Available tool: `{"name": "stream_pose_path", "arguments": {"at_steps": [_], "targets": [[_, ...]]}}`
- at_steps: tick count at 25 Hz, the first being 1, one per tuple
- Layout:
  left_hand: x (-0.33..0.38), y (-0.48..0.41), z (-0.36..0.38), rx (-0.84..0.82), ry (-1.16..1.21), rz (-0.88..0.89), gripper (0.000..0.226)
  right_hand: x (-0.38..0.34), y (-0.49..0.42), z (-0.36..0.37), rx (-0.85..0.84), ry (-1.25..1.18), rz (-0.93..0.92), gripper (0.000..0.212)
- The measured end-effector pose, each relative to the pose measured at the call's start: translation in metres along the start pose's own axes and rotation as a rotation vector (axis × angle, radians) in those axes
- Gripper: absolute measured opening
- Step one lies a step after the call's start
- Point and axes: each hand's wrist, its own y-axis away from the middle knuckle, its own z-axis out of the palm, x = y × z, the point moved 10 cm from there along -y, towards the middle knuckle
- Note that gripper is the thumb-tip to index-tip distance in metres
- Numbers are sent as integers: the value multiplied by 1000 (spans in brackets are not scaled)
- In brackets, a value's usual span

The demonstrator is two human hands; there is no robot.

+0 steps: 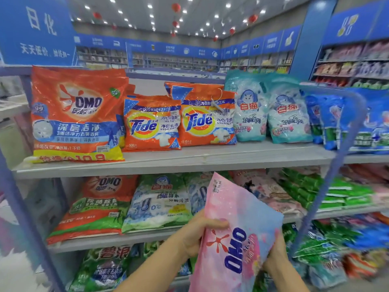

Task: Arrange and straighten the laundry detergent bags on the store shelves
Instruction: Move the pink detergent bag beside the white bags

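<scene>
Bag (235, 209): seemed soft, slippery; edges suited gripping.
Left hand (197, 234): fingers clamped one edge.
Right hand (275, 252): clamped the other.

Ceiling spots (149, 6), blue signs (35, 30), poss. lanterns (176, 7)

Bright ceiling spotlights (189, 9); edges warped and blurred

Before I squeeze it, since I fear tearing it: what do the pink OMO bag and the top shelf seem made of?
Pink OMO bag: thin glossy plastic film, from sheen and creases where the left hand and right hand grip it. Top shelf: likely painted metal, matte grey with a thin flat edge; not certain.
</scene>
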Motion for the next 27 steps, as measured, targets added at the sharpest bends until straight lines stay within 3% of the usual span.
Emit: {"name": "stream_pose_path", "arguments": {"at_steps": [1,5,9,11,13,14,18,22,27], "targets": [[1,-10,11,-7,-4,9,32,-19,1,-9,-55,-85,-42,94],[2,-51,71,-51,-90,37,39,-95,7,-60,-79,-211,-218,88],[-5,-95,143,-29,-101,87,31,-167,13,-126,18,-179,-283,63],[-15,-119,178,-9,-70,101,24,-215,10,-169,119,-56,-349,73],[-29,-141,213,16,-27,128,17,-271,11,-208,202,91,-455,102],[-38,-153,233,22,-2,141,18,-299,12,-229,224,150,-501,102],[-72,-197,302,-3,78,150,23,-402,32,-262,251,443,-676,86],[-118,-254,363,-44,69,89,39,-480,44,-299,320,728,-925,50],[-166,-330,441,-167,4,32,55,-547,52,-366,459,964,-1126,55]]}}
